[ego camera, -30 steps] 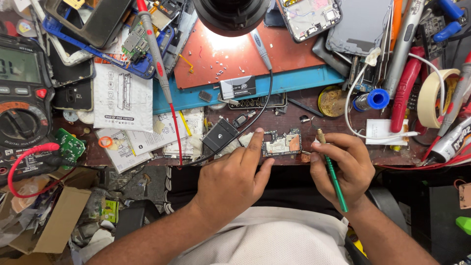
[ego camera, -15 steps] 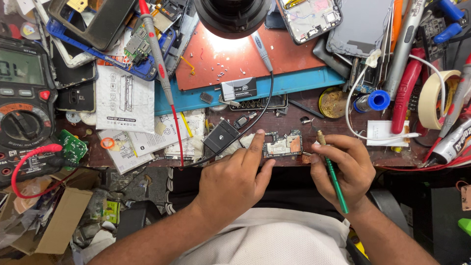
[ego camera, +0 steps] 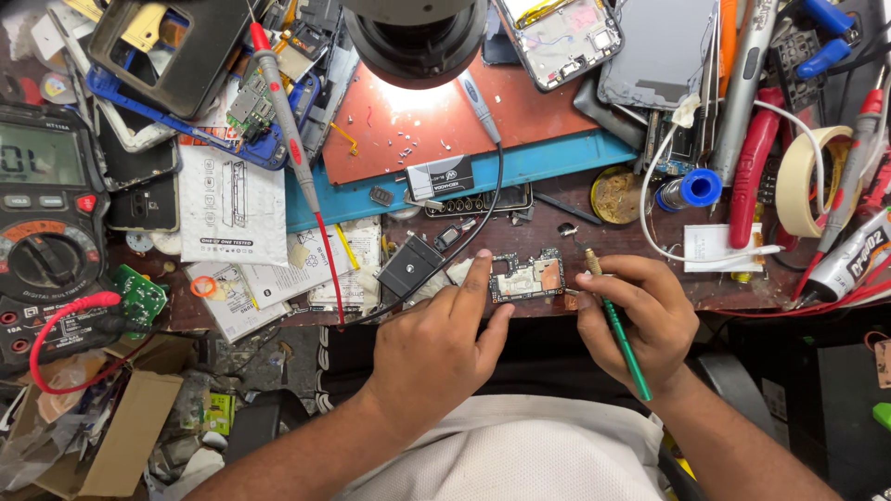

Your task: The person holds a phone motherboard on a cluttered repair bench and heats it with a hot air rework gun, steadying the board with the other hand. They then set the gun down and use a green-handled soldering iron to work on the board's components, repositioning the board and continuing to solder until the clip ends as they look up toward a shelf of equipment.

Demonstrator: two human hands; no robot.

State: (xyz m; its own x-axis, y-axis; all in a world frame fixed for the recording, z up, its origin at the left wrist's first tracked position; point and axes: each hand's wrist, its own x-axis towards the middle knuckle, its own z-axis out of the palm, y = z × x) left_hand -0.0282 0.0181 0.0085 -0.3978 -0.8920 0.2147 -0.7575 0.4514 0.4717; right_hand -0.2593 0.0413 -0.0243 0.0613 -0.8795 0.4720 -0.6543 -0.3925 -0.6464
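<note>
At the bench's near edge we see the left hand (ego camera: 444, 345) pinning the circuit board (ego camera: 525, 276) with index finger and thumb. The board's long axis runs left to right, just left of the right hand (ego camera: 639, 320), which is closed on a green tool (ego camera: 620, 339), tip beside the board's right end. Farther back lies the red mat (ego camera: 520, 116).

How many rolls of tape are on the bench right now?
2 that I can make out: a small blue roll just beyond the right hand, and a larger beige roll nearer the right edge. Clutter may hide others.
</note>
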